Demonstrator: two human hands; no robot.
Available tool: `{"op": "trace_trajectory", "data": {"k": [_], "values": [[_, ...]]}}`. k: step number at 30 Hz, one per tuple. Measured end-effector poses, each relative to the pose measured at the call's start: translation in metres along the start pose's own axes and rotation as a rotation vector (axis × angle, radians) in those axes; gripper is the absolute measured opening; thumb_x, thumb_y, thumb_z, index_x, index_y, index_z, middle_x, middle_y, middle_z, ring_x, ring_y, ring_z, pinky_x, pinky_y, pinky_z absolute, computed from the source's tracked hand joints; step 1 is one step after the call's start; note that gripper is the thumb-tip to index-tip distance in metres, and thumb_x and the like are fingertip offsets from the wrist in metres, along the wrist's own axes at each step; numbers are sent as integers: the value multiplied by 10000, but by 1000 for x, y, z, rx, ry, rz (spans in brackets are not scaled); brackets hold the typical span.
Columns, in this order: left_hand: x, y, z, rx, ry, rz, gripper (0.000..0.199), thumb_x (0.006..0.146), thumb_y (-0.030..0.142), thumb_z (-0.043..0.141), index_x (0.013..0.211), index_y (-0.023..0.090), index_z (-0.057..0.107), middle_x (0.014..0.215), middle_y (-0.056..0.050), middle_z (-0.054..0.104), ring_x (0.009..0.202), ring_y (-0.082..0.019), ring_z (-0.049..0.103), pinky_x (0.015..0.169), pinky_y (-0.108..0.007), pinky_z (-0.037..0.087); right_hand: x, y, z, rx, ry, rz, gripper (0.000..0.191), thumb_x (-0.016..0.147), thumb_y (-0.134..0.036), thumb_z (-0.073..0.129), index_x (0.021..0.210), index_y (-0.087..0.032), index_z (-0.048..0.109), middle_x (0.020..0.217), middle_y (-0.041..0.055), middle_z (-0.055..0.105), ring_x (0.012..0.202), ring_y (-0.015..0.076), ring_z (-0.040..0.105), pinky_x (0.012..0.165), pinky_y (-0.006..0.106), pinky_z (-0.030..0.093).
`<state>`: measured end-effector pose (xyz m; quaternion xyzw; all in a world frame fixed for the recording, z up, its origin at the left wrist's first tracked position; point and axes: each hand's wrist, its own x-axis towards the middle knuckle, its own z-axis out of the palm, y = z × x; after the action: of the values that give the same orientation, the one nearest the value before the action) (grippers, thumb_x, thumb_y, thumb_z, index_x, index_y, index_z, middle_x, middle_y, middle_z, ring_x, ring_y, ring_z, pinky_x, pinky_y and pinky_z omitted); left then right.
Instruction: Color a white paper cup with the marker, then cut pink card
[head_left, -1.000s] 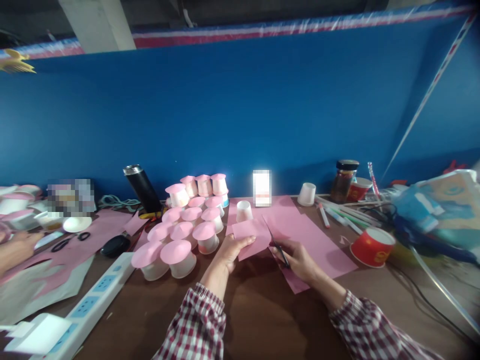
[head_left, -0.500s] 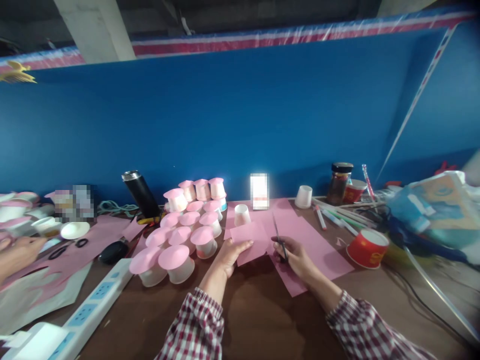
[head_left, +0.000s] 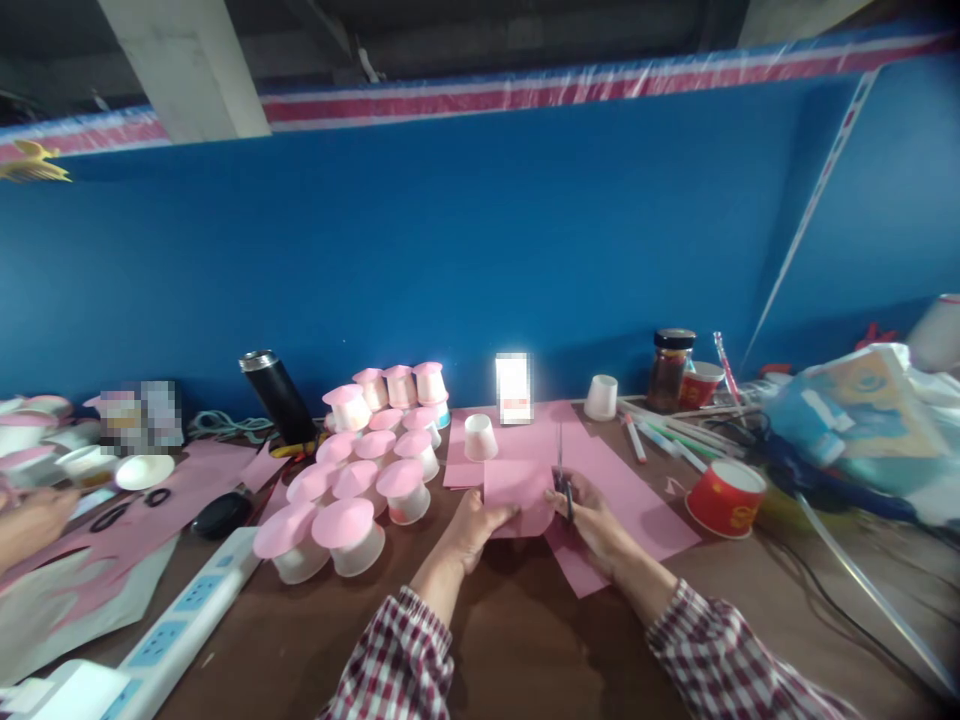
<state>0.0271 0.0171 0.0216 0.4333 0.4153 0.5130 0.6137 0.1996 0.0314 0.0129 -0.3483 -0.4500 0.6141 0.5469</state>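
Observation:
My left hand [head_left: 474, 530] pinches the lower left part of a small pink paper piece [head_left: 517, 490] between thumb and fingers. Dark-handled scissors [head_left: 566, 490] are in my right hand [head_left: 592, 520], blades pointing up and away, and its fingers are at the right edge of the small piece. Beneath and behind lie larger pink sheets [head_left: 637, 500]. An upside-down white paper cup [head_left: 480, 438] stands just beyond the small piece. Several white cups with pink cone tops [head_left: 349, 525] are grouped to the left of my left hand.
A power strip [head_left: 187, 605], black mouse [head_left: 221, 514] and black bottle [head_left: 277, 395] are on the left, with another person's hand [head_left: 37, 525] at the edge. Rightward are a red cup [head_left: 727, 498], a jar [head_left: 670, 370], pens and a plastic bag [head_left: 862, 420].
The small pink piece has turned straighter and shifted slightly right, with my left hand moving along. The scissors now point more upright. The camera view has shifted a little.

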Motion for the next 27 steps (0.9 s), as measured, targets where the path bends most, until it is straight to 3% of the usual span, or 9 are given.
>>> {"op": "trace_trajectory", "data": {"k": [4, 11, 19, 27], "values": [[0, 0, 1, -1, 13, -9, 517, 583, 242, 815, 1043, 75, 646, 956, -142, 723, 876, -270, 674, 866, -410, 500, 0, -2, 0, 30, -86, 46, 491, 572, -346, 851, 985, -178, 647, 817, 42, 691, 730, 183, 635, 649, 283, 500], [-2, 0, 0, 9, -48, 1, 455, 632, 260, 783, 1020, 59, 655, 923, -151, 722, 831, -259, 678, 849, -403, 499, 1, 3, -3, 69, -77, 100, 492, 583, -297, 851, 1013, -199, 633, 802, 15, 696, 707, 170, 640, 647, 280, 503], [2, -4, 2, -55, 111, 39, 494, 573, 245, 812, 1008, 86, 641, 881, -116, 729, 827, -244, 673, 791, -355, 512, -3, -4, 2, 48, -51, 99, 514, 553, -271, 861, 1008, -194, 635, 781, 6, 696, 680, 146, 629, 625, 237, 487], [0, 0, 9, -168, 145, 45, 549, 571, 290, 828, 1045, 93, 634, 890, -116, 725, 817, -237, 676, 821, -374, 505, -5, -9, 8, 70, -14, 93, 477, 569, -328, 844, 983, -199, 645, 826, 28, 695, 741, 194, 641, 609, 269, 495]]}}
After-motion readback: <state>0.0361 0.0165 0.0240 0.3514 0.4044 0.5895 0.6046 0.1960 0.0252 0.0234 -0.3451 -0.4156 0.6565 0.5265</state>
